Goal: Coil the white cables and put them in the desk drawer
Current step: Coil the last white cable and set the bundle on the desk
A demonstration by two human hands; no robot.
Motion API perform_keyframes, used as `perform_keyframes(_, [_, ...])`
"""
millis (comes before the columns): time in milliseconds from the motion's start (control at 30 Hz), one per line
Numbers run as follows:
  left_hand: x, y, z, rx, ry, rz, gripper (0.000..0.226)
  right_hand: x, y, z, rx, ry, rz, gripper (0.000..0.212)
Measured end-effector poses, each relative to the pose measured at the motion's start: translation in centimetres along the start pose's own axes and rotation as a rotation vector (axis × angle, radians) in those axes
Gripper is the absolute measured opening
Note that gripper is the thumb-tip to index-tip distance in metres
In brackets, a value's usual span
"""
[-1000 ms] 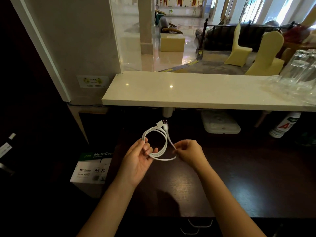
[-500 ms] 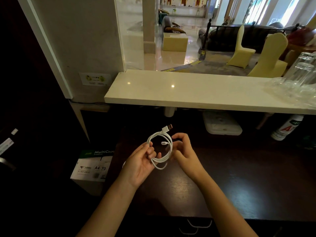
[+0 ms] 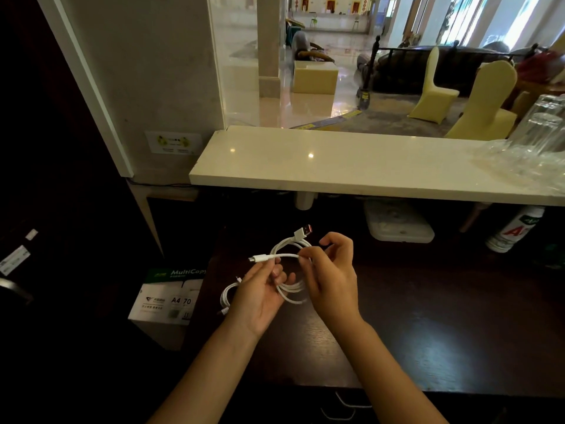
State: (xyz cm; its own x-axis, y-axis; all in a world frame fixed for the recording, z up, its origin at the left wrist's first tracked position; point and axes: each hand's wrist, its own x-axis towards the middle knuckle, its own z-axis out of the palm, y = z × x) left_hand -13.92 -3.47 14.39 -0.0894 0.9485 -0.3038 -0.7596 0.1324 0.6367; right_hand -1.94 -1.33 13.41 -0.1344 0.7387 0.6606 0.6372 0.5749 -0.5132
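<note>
Your left hand [image 3: 260, 296] cradles the coiled white cable [image 3: 290, 270] loosely while your right hand [image 3: 331, 276] pinches its free end (small plug), so slackening either grip could let the loops spring apart.

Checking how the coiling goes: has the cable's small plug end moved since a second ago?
Yes. The small plug end has swung from the coil's right side across to its left, toward the paper box, pinched by the right hand.

White cable [image 3: 290, 289] coiled above desk, second cable [image 3: 225, 296] perhaps looped behind
</note>
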Motion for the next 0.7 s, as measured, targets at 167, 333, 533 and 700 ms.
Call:
perform_keyframes(167, [-0.1,-0.9,0.1,0.110,-0.061,0.034,0.022,0.8,-2.4,-0.7,0.086,-0.076,0.077,0.018])
perform_keyframes(333, [-0.3,-1.0,0.9,0.078,-0.011,0.021,0.023,2.2,-2.4,-1.8,0.289,0.235,0.238,0.008])
perform_keyframes(533, [-0.8,0.5,0.4,0.104,-0.020,0.028,0.022,3.7,1.8,-4.0,0.470,-0.047,0.737,0.012])
perform_keyframes(700, [-1.2,0.5,-0.1,0.469,-0.152,0.088,0.022,3.8,3.7,-4.4,0.049,-0.628,0.627,0.016])
